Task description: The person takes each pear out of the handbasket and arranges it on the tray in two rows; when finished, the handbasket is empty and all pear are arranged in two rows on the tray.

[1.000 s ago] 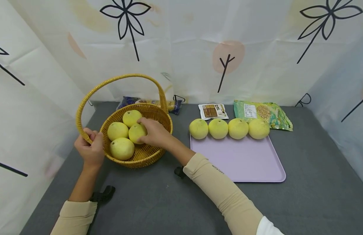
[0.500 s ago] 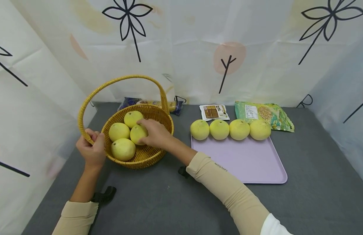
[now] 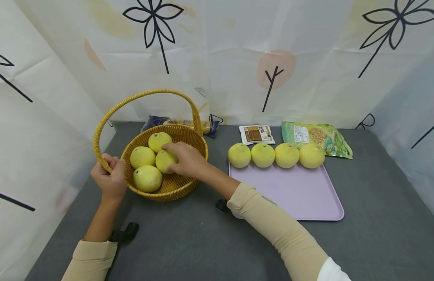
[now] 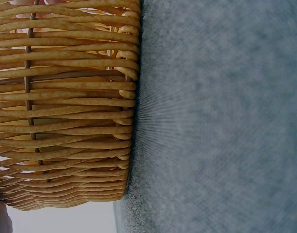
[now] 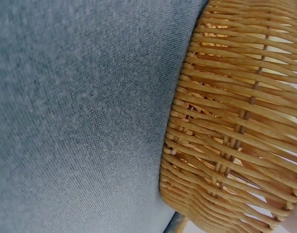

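In the head view a yellow wicker basket with a tall arched handle stands on the left of the table, with several pale yellow grapefruits inside. My left hand grips the foot of the handle on the basket's left side. Reaching in from the right, my right hand holds the rightmost grapefruit in the basket, thumb in front and fingers over its far side. Both wrist views are filled mostly by the woven wall of the basket, and the held fruit is hidden there.
A lilac tray lies to the right, several grapefruits in a row along its back edge. Behind are a white-and-brown packet, a green bag and a blue-and-yellow packet partly behind the basket. A patterned curtain closes the back.
My right forearm has shifted slightly to the right, covering the tray's front-left corner more. Both hands keep their grips on the handle and the grapefruit, and the basket stays put.
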`<state>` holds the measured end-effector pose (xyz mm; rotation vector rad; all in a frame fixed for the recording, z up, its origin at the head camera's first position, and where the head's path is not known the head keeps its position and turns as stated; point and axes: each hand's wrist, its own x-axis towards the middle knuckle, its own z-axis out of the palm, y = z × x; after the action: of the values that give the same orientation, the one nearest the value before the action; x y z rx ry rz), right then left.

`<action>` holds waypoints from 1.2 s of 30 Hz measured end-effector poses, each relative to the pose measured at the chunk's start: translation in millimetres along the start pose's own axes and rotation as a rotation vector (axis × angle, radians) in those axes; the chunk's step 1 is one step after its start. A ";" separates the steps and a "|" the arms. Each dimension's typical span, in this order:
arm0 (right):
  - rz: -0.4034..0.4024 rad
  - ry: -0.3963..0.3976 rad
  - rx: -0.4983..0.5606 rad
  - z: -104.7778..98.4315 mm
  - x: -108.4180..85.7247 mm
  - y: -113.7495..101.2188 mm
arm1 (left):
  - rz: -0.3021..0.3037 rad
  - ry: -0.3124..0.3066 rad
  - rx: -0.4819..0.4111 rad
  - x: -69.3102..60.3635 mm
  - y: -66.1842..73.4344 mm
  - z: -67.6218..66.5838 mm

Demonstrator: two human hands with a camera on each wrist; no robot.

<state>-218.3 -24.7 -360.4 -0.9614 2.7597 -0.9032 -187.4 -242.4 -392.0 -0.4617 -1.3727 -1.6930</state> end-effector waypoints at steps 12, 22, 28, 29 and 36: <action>-0.047 0.076 0.117 -11.1 -21.2 1.7 | -0.001 0.012 0.010 -1.7 0.6 -1.6; -0.082 0.141 0.208 -18.2 -44.6 6.8 | -0.002 0.001 0.014 -2.7 1.2 -1.2; -0.122 0.171 0.274 -19.1 -55.0 5.1 | -0.004 0.017 -0.004 -1.3 1.8 -1.1; -0.128 0.174 0.291 -19.2 -57.0 4.0 | -0.005 0.017 -0.003 -1.2 1.9 -1.3; -0.138 0.163 0.412 -25.7 -79.8 -0.6 | 0.001 -0.001 -0.001 -1.4 0.0 -0.8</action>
<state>-160.9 35.0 -347.8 -1.0444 2.4916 -1.5575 -186.4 -242.5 -393.3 -0.4632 -1.3721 -1.6930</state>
